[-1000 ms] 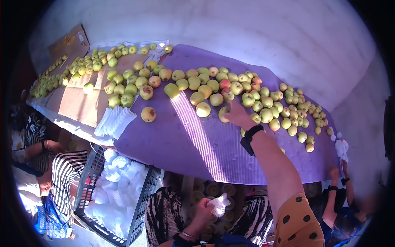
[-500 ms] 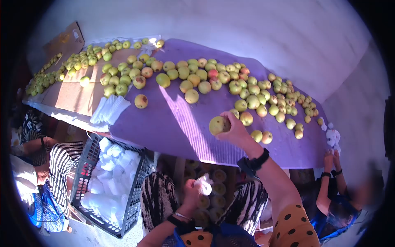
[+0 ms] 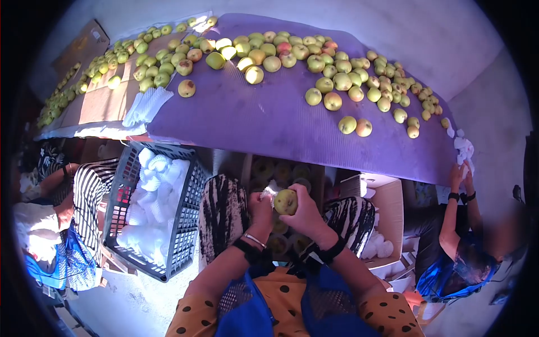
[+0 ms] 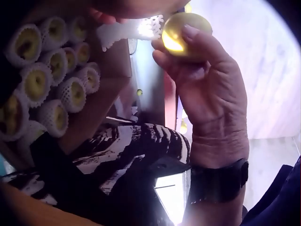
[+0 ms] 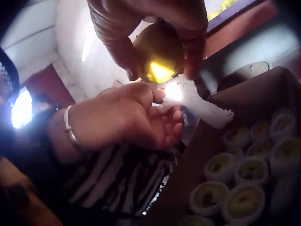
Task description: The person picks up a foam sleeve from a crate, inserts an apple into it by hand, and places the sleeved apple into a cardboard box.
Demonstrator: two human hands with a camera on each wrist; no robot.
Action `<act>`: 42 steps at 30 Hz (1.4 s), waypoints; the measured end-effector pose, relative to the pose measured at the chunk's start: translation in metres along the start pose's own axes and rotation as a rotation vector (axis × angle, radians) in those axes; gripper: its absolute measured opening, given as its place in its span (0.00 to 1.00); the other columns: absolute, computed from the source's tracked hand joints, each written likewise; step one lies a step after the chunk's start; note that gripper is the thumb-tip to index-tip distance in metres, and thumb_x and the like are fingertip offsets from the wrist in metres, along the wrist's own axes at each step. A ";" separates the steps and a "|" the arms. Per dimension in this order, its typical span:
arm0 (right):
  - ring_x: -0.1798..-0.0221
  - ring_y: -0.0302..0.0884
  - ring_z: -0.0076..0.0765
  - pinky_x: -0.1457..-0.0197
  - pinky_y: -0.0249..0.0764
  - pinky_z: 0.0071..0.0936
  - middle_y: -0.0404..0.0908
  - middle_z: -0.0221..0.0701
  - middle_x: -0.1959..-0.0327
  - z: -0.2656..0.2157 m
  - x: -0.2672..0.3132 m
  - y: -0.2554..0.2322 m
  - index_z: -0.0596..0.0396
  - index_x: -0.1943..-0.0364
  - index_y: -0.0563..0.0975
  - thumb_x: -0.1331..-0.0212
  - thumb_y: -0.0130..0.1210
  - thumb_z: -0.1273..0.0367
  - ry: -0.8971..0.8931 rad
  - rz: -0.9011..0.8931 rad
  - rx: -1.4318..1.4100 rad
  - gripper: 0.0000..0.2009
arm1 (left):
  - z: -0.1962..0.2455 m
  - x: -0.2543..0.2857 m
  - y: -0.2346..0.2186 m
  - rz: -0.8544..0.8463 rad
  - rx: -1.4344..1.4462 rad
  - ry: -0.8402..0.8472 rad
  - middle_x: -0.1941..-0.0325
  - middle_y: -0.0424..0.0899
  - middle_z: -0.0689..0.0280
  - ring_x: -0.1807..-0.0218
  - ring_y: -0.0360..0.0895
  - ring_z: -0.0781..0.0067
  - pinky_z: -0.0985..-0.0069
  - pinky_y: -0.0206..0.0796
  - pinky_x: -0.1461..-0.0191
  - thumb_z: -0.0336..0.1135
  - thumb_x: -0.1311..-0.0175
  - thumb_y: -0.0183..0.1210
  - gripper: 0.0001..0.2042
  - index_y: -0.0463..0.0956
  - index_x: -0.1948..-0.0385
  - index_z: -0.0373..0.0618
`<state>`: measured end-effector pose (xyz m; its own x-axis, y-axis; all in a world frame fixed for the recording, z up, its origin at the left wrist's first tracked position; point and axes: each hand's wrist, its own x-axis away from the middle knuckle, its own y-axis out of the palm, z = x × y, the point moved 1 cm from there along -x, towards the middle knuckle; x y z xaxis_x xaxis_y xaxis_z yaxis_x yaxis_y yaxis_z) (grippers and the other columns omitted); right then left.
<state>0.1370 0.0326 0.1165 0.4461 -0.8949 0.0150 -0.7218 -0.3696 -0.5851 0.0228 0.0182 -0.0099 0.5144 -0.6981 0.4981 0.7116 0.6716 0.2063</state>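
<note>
A yellow-green apple (image 3: 286, 202) is gripped between the thumb and fingers of my right hand (image 3: 307, 216), above my lap. My left hand (image 3: 260, 210) pinches a white foam net sleeve (image 5: 197, 106) right beside it. In the right wrist view the apple's lower side is close over the sleeve's mouth, and sunlight falls on both. Below the hands stands a cardboard box (image 4: 106, 89) with several apples in white foam nets (image 4: 36, 84), seated in rows.
A purple-covered table (image 3: 252, 121) bears many loose apples (image 3: 342, 81) along its far side. Stacked foam sleeves (image 3: 147, 106) lie at its left front. A black crate (image 3: 185, 224) of foam nets stands at my left, an open carton (image 3: 387, 213) at my right. Other people sit on both sides.
My right hand has picked an apple off the table and brought it down to my left hand, which holds the foam net. The head view has tilted further down.
</note>
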 end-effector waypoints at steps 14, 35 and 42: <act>0.47 0.65 0.30 0.44 0.61 0.24 0.66 0.33 0.51 0.007 0.010 -0.003 0.59 0.48 0.65 0.65 0.63 0.73 -0.130 -0.142 -0.260 0.32 | 0.000 0.002 -0.006 -0.484 0.563 -0.432 0.62 0.76 0.56 0.57 0.75 0.60 0.64 0.67 0.51 0.45 0.43 0.34 0.20 0.71 0.62 0.40; 0.45 0.64 0.29 0.42 0.58 0.23 0.62 0.34 0.42 0.047 0.015 -0.006 0.63 0.54 0.72 0.62 0.55 0.72 0.225 -0.258 -0.912 0.24 | -0.007 -0.007 -0.014 -0.077 -0.403 0.149 0.76 0.75 0.67 0.74 0.71 0.79 0.80 0.65 0.72 0.30 0.51 0.57 0.07 0.70 0.73 0.39; 0.52 0.70 0.28 0.46 0.63 0.23 0.72 0.33 0.54 0.071 0.010 0.009 0.63 0.52 0.70 0.59 0.57 0.69 0.401 -0.423 -1.267 0.24 | 0.016 0.005 -0.005 -0.271 -0.468 0.332 0.75 0.75 0.68 0.73 0.71 0.83 0.83 0.65 0.69 0.28 0.50 0.58 0.06 0.71 0.74 0.39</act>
<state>0.1725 0.0376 0.0539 0.7236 -0.5895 0.3590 -0.6496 -0.4060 0.6428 0.0146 0.0153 0.0049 0.3544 -0.9183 0.1764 0.9325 0.3331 -0.1396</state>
